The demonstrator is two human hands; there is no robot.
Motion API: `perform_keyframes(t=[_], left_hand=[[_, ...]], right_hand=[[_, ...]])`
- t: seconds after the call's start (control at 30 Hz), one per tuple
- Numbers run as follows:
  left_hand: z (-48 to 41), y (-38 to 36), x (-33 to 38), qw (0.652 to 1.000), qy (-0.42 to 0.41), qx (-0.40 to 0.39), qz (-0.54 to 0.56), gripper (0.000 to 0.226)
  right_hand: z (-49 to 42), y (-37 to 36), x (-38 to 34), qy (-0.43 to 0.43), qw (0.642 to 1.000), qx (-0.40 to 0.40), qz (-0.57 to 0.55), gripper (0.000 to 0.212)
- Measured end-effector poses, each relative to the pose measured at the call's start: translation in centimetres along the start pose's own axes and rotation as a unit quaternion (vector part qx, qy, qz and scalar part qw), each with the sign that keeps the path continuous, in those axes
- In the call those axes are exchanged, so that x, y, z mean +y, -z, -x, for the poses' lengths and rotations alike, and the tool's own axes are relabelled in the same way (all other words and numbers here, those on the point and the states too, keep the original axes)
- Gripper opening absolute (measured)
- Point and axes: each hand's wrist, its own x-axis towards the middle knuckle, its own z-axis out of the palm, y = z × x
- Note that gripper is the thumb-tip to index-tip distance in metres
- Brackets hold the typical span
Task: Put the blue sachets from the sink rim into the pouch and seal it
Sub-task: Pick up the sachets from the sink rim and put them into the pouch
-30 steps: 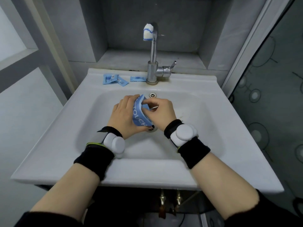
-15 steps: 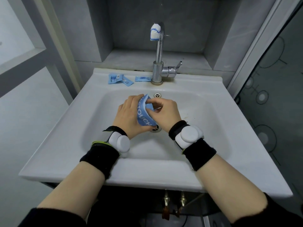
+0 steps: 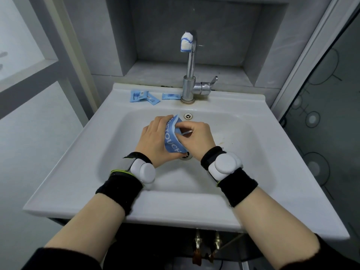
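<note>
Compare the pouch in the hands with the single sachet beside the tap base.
The pouch is gripped by the left hand and right hand; the sachet lies loose on the sink rim. The pouch is bigger and bowed; the sachet is small and flat. Both are blue.
</note>
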Motion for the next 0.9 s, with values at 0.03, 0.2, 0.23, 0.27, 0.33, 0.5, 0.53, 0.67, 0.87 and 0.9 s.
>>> perform_keyframes(t=[0.03, 0.2, 0.23, 0.27, 0.33, 0.5, 0.53, 0.67, 0.87, 0.9], left_hand=[[0.01, 0.02, 0.00, 1.000, -0.001, 0.000, 0.000, 0.104], [0.02, 0.11, 0.07, 1.000, -0.007, -0.006, 0.004, 0.103], [0.03, 0.10, 0.06, 1.000, -0.009, -0.006, 0.003, 0.102], [0.03, 0.08, 0.05, 1.000, -0.010, -0.006, 0.002, 0.102], [0.02, 0.04, 0.04, 1.000, -0.009, -0.007, -0.001, 0.101], [-0.05, -0.07, -0.07, 1.000, -0.014, -0.009, -0.009, 0.102], [-0.03, -0.05, -0.07, 1.000, -0.014, -0.010, -0.009, 0.102], [0.07, 0.08, 0.07, 1.000, -0.025, -0.005, -0.010, 0.101], [0.06, 0.03, 0.04, 1.000, -0.022, -0.007, -0.015, 0.102], [0.06, 0.01, 0.02, 1.000, -0.022, -0.008, -0.016, 0.102]], right_hand=[[-0.02, -0.02, -0.01, 0.004, 1.000, -0.002, 0.006, 0.022], [-0.06, 0.07, -0.05, 0.006, 1.000, -0.006, 0.029, 0.024], [-0.04, 0.08, -0.05, 0.006, 0.999, -0.008, 0.033, 0.024], [-0.02, 0.09, -0.06, 0.007, 0.999, -0.009, 0.037, 0.024], [-0.01, 0.12, -0.08, 0.007, 0.999, -0.011, 0.042, 0.024], [-0.03, 0.24, -0.04, -0.005, 0.999, -0.020, 0.038, 0.023], [-0.01, 0.24, -0.05, -0.008, 0.999, -0.023, 0.040, 0.023], [-0.02, 0.20, -0.09, -0.017, 0.998, -0.034, 0.047, 0.021], [0.02, 0.21, -0.24, -0.024, 0.999, -0.030, 0.032, 0.020], [0.02, 0.25, -0.27, -0.028, 0.999, -0.027, 0.020, 0.020]])
